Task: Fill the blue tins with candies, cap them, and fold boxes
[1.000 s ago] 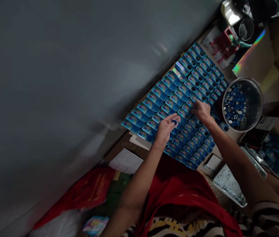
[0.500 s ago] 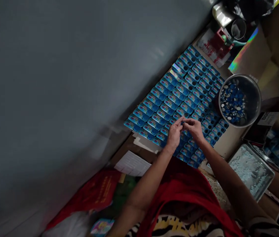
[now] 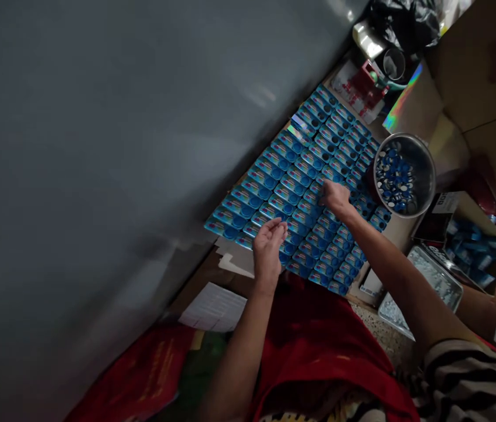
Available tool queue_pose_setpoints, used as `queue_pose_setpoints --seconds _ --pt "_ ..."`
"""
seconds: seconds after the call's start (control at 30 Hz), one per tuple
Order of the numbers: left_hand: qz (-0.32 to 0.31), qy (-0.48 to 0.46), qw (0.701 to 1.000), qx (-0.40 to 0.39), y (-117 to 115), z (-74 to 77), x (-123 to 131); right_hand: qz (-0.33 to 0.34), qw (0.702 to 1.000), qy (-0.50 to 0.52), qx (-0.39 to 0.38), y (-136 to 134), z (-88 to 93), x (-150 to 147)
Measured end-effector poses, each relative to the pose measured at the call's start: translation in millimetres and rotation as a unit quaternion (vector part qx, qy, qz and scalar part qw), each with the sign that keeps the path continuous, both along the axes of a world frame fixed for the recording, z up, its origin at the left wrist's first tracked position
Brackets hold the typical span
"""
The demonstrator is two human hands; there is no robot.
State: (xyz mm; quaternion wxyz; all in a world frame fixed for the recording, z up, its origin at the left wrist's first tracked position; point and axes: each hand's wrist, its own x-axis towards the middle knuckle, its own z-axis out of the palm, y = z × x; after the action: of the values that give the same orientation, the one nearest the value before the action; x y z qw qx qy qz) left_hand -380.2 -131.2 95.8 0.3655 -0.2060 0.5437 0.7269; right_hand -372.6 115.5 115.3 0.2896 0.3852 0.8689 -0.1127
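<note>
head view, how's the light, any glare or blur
Head view: dim overall, pale glare on the grey surface; head view: rainbow sheen beyond the metal pot; head view: small print on the blue packs too soft to read.

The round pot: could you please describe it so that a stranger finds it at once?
Start at the broad block of blue pieces. At its right edge in the picture, past the right hand, stands a metal pot. Unlike the square-cornered box below, it is round, with loose blue and white discs inside.
</note>
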Motion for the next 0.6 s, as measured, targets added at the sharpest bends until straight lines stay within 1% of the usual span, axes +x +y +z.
queue_pose_setpoints --seconds 0.07,0.13,0.2,0.23,0.27,0.3,0.33,0.37,0.4,0.43,0.47,0.5,0.53,0.57,0.6 --pt "-0.027 0.025 0.999 0.003 13 13.6 3 0.0 1.0 0.006 -0.005 2 0.7 -2" --pt "-0.068 0.088 0.994 0.006 37 30.9 1 0.014 0.999 0.038 0.0 -3 -0.6 5" --pt "-0.116 0.186 0.976 -0.003 72 47.2 -4 0.049 0.993 0.111 0.012 -20 -4.4 27" --pt "-0.138 0.24 0.961 -0.016 93 53.5 -6 0.071 0.984 0.159 0.019 -31 -7.3 46" --pt "-0.158 0.286 0.944 -0.037 117 57.9 -6 0.096 0.974 0.206 0.016 -44 -10.5 69" --pt "-0.181 0.314 0.93 -0.058 143 60.0 -4 0.112 0.964 0.241 0.01 -56 -13.7 96" --pt "-0.206 0.314 0.924 -0.075 170 59.9 0 0.125 0.955 0.268 -0.001 -67 -16.2 128" --pt "-0.237 0.29 0.923 -0.083 198 57.8 7 0.144 0.946 0.289 -0.023 -75 -17.7 162" --pt "-0.271 0.243 0.928 -0.081 224 54.3 17 0.169 0.936 0.305 -0.049 -80 -17.9 198" --pt "-0.307 0.177 0.933 -0.071 248 49.8 28 0.194 0.926 0.315 -0.072 -80 -16.8 233" --pt "-0.328 0.115 0.936 -0.061 268 45.2 40 0.201 0.922 0.319 -0.087 -77 -14.3 266" --pt "-0.336 0.072 0.937 -0.062 284 41.1 50 0.194 0.92 0.328 -0.089 -68 -10.4 295" --pt "-0.337 0.05 0.938 -0.067 293 37.8 58 0.162 0.921 0.344 -0.083 -57 -5.1 320" --pt "-0.33 0.042 0.94 -0.075 296 35.8 63 0.124 0.917 0.37 -0.081 -42 1.7 340" --pt "-0.319 0.047 0.943 -0.085 292 35.1 63 0.084 0.908 0.403 -0.077 -26 10.2 354"
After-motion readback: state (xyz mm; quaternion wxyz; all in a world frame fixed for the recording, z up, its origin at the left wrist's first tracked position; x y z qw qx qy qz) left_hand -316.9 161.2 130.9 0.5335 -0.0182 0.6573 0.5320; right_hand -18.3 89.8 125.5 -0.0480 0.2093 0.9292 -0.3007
